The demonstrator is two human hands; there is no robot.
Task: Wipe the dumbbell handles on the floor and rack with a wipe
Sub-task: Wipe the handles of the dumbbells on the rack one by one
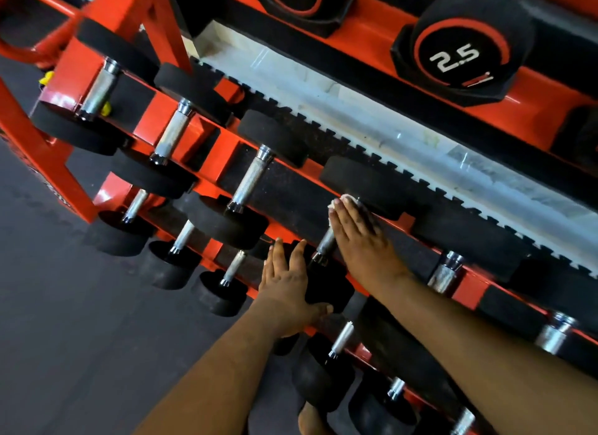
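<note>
Across the middle of the frame runs the red rack (223,150), its tiers loaded with black-headed dumbbells, and we are partway along its middle tier. We judge the task as under way: nothing in view tells us which handles are already clean, and the dumbbells at the left (100,90) and lower right (445,274) may or may not have been done. Any dumbbells on the floor (64,321) are out of view.

At centre sits the dumbbell being wiped (326,245), its chrome handle partly covered. Our right hand (359,237) lies flat along that handle, fingers straight, pressing the white wipe (343,201) against it; only a corner of the wipe peeks out at the fingertips. Our left hand (288,282) rests on the near head of the same dumbbell, fingers extended over the top and thumb wrapped round its lower edge, steadying it.
</note>
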